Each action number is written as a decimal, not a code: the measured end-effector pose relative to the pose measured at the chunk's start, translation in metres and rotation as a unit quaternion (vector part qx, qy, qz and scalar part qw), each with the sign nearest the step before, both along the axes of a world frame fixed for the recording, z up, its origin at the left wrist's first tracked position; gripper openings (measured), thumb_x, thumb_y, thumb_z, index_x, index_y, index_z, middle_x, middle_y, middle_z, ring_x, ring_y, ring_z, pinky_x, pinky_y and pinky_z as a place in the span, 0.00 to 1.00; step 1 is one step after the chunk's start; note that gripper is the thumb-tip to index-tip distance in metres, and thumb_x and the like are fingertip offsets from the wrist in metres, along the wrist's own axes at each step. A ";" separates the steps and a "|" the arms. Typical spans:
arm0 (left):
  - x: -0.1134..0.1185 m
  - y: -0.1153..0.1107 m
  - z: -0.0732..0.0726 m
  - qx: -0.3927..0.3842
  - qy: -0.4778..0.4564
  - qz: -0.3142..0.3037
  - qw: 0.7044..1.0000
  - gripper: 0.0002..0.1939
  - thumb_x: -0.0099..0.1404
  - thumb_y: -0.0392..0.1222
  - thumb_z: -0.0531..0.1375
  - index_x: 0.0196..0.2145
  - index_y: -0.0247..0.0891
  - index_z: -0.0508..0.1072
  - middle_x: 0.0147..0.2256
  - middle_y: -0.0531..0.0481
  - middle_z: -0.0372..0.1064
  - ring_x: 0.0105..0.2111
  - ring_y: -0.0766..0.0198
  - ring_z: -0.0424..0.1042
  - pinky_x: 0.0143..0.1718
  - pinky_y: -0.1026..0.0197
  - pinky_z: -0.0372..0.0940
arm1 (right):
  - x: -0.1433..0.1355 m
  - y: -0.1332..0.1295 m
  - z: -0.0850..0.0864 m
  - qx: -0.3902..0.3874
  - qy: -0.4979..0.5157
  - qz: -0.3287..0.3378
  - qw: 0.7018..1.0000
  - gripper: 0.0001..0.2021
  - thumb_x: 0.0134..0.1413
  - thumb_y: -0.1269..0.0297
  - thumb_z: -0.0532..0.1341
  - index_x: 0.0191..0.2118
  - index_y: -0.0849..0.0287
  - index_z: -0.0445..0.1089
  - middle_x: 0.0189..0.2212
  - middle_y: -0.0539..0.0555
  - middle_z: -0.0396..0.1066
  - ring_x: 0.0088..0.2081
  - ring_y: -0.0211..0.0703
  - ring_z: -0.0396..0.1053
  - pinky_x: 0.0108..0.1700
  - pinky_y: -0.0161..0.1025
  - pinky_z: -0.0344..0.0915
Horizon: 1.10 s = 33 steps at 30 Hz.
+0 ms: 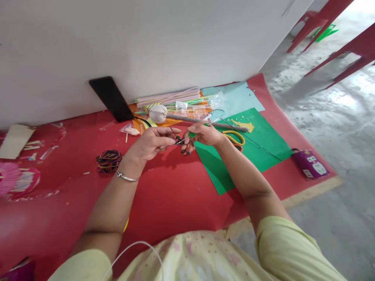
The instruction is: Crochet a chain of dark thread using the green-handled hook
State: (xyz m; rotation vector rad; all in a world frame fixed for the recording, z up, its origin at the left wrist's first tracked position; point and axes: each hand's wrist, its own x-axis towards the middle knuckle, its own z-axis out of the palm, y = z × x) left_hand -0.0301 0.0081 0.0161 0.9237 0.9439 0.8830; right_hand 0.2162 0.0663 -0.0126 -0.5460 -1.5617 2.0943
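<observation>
In the middle of the view, my left hand (155,141) pinches a small piece of dark and orange yarn work (185,151). My right hand (203,134) is closed around a crochet hook (192,135) with a green grip, its metal tip reaching into the yarn beside my left fingertips. The fingers partly cover the yarn piece, so its stitches cannot be made out. Left of my left wrist lies a ball of dark multicoloured yarn (109,160). Scissors with yellow and red handles (234,137) lie just beyond my right wrist.
A phone (111,98) leans on the wall. Behind my hands lie colourful sticks (172,96) and a grey stick with a white wrapped head (158,113). Green sheet (249,156) and purple box (310,164) are at right; a pink paper item (10,179) is left.
</observation>
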 end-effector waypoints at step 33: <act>0.006 0.001 0.014 -0.038 -0.105 0.171 0.979 0.17 0.44 0.31 0.74 0.36 0.34 0.83 0.22 0.60 0.63 0.18 0.78 0.54 0.17 0.72 0.44 | -0.025 -0.028 -0.021 0.647 -0.111 -0.253 0.710 0.19 0.81 0.54 0.55 0.58 0.60 0.78 0.56 0.69 0.82 0.60 0.58 0.81 0.63 0.55 0.80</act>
